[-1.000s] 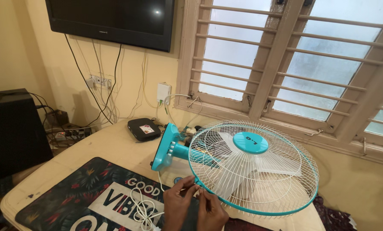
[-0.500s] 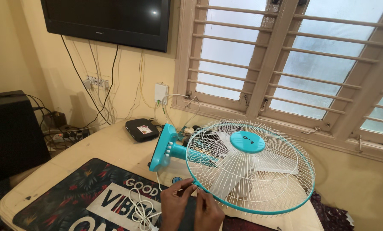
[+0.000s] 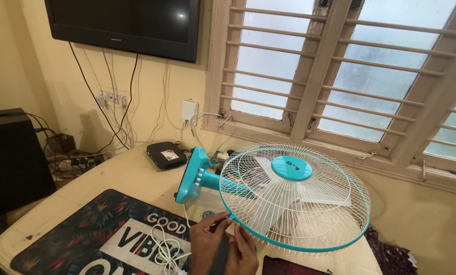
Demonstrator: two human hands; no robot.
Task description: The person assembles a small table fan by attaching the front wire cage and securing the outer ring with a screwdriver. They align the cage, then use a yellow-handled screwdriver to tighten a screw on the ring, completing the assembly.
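fan [image 3: 289, 198]: it lies on its back on the counter [image 3: 136, 175], face up, under the window [image 3: 340, 76]. The blue base [image 3: 192, 175] sticks up on the side of the fan nearer the TV [image 3: 123, 23].
my left hand [image 3: 207, 242]: at the near rim of the fan. My fingers pinch the blue ring [image 3: 248, 231] there.
my right hand [image 3: 243, 249]: right next to my left hand, touching the same spot on the ring. My fingers look pressed together on it, but I cannot see the tips well.
how it feels: I think the fan is light. The wire cage [image 3: 309, 214] is thin and will bend, so I should not squeeze it.
where to hold: the blue ring or the base. They look stiff.
cord [image 3: 166, 249]: white and floppy, in a heap on the mat [image 3: 85, 229], just beside my left hand.
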